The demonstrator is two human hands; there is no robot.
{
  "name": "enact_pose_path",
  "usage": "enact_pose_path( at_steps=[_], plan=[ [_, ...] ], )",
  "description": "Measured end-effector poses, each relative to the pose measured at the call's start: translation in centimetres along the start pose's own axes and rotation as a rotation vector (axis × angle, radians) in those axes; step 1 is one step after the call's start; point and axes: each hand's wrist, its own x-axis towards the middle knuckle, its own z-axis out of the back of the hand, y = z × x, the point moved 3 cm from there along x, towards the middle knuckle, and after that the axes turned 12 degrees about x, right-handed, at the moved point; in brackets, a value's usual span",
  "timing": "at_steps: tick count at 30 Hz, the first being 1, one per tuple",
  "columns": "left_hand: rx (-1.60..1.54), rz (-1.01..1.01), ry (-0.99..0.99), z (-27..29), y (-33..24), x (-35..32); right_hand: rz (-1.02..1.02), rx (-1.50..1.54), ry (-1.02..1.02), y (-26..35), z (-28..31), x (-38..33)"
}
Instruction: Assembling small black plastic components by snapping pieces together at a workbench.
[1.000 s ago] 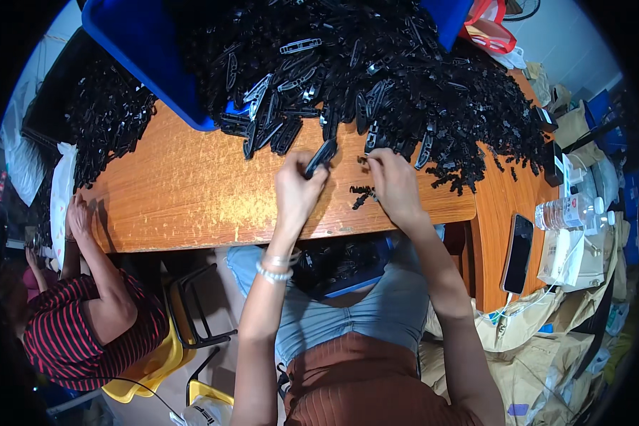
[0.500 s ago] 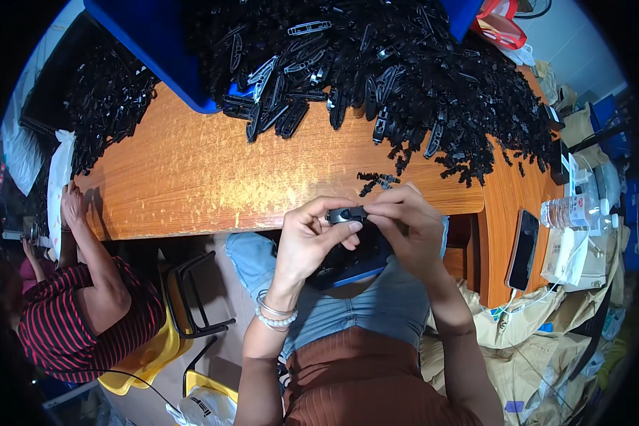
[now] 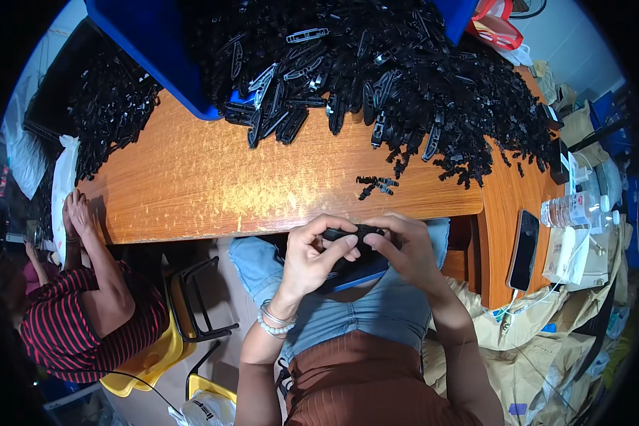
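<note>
Two hands met at the near edge of the surface, above the lap, with a black part between them. The left hand grasped its left end between thumb and bent fingers; the right hand pinched its right end. Whether it was one piece or several could not be told, as fingers covered much of it.

Sound handling, in this assessor's judgement, called for a steady left grip, even pressure from the right thumb and no sharp twist, since thin plastic would probably flex or mark. Working above the blue container was judged prudent against drops.

Materials were noted as follows. Far side: a heap of black parts, with long, slotted, boat-shaped pieces and a crinkled, finer mass toward the right. A small cluster of ridged pieces lay apart, just far of the hands. The wood-grain finish showed pale, scratched wear left of that cluster. A blue bin presented a smooth wall at far left.
</note>
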Motion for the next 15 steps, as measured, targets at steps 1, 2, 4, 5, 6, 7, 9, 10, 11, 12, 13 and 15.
enact_pose_path(
  at_steps=[1, 2, 4, 5, 6, 7, 9, 10, 11, 12, 13, 15],
  plan=[
    [0.064, 0.013, 0.066, 0.2, -0.1, 0.1, -0.001, 0.001, -0.006, -0.2, 0.4, -0.1],
    [0.126, 0.027, 0.132, 0.6, -0.1, 0.3, -0.060, 0.029, 0.093, -0.7, 0.5, -0.1],
    [0.595, -0.110, 0.085, 3.1, 0.4, 2.4, -0.093, 0.080, 0.265, -2.2, 0.5, -0.4],
    [0.726, -0.117, 0.061, 4.0, 0.8, 3.9, -0.095, 0.075, 0.258, -2.5, 0.6, -0.3],
    [0.814, -0.226, -0.136, 5.0, 0.7, 5.7, -0.058, -0.014, 0.207, -2.5, 0.8, 0.2],
    [0.892, -0.337, -0.335, 5.6, 0.4, 7.6, -0.022, -0.105, 0.152, -2.4, 1.0, 0.7],
    [1.198, -0.381, -0.531, 6.4, -0.2, 10.8, 0.123, -0.215, 0.006, -2.8, 0.8, 2.9],
    [1.326, -0.371, -0.513, 6.5, 0.2, 12.3, 0.247, -0.430, -0.063, -2.6, 0.8, 4.1],
    [1.453, -0.364, -0.496, 6.6, 0.6, 13.6, 0.376, -0.645, -0.136, -2.4, 0.8, 5.1],
    [1.545, -0.328, -0.464, 6.7, 1.1, 14.7, 0.385, -0.647, -0.136, -2.7, 0.8, 5.9],
    [1.543, -0.334, -0.464, 6.5, 1.3, 14.9, 0.323, -0.752, -0.115, -3.3, 0.8, 6.6],
    [1.609, -0.409, -0.477, 6.4, 1.4, 15.2, 0.263, -0.852, -0.093, -4.0, 1.0, 7.4]
  ],
)
